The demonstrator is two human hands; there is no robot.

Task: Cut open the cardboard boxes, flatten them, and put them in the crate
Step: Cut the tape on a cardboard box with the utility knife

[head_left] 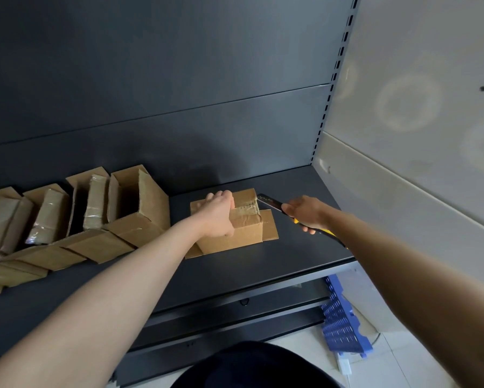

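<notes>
My left hand [218, 217] gripped the top of the taped box [243, 231] on the shelf [291, 253], fingers [221, 196] curled over it. Right of the box, my right hand [305, 212] clutched the knife [269, 203], blade at its far corner.

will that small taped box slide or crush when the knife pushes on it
Probably light: the small box sits on a smooth metal shelf, so it would likely slide without the left hand bracing it. Its bottom flaps are splayed open, so the walls may buckle under the knife.
</notes>
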